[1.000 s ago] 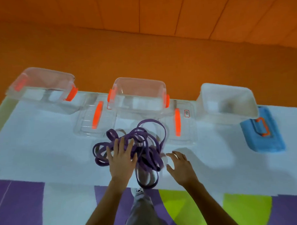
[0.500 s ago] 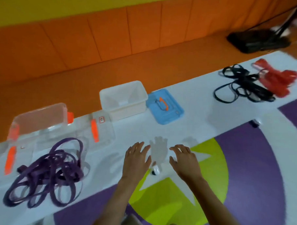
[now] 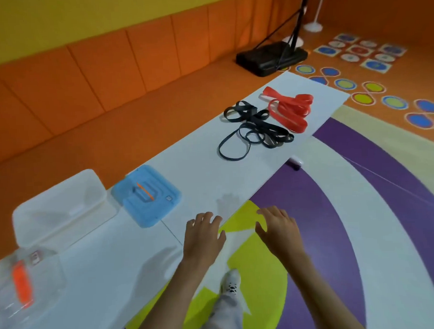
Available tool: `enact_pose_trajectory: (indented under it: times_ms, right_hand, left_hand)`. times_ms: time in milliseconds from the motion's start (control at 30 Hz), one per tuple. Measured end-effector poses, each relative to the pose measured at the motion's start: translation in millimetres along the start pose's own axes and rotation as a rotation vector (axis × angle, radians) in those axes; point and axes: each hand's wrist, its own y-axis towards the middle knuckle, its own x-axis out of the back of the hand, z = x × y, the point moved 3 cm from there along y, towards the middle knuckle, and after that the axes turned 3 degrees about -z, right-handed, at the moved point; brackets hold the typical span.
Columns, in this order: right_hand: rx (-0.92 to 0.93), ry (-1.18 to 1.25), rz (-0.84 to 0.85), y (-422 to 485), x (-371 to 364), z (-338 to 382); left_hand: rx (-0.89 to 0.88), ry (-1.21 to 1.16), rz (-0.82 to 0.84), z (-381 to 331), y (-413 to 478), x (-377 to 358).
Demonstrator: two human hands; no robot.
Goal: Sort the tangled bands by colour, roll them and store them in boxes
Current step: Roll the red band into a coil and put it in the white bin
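A heap of black bands (image 3: 254, 131) lies on the long white table (image 3: 201, 162) toward its far right end, touching a heap of red bands (image 3: 289, 109) beyond it. My left hand (image 3: 203, 235) hovers over the table's front edge, fingers relaxed and empty. My right hand (image 3: 278, 228) hangs beside it over the floor, also empty. A white box (image 3: 61, 208) stands open at the left, with its blue lid (image 3: 147, 194) lying next to it. The purple bands are out of view.
A clear lid with an orange handle (image 3: 22, 282) lies at the far left edge. Behind the table runs an orange padded wall. A black stand base (image 3: 272, 57) sits on the floor past the table's far end. My shoe (image 3: 231, 283) shows below.
The view has swung right, away from the purple bands and clear boxes, toward the black and red heaps. Both hands let go of the purple tangle and travelled right, empty.
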Motion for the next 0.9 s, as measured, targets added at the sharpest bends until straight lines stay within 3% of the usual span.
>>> enact_pose_trajectory:
  times_ms: [500, 900]
  right_hand:
    - [-0.034, -0.035, 0.136, 258, 7, -93]
    - [0.049, -0.071, 0.251, 470, 12, -154]
  left_hand:
    - [0.006, -0.175, 0.081, -33, 273, -47]
    - [0.248, -0.200, 0.133, -50, 463, -76]
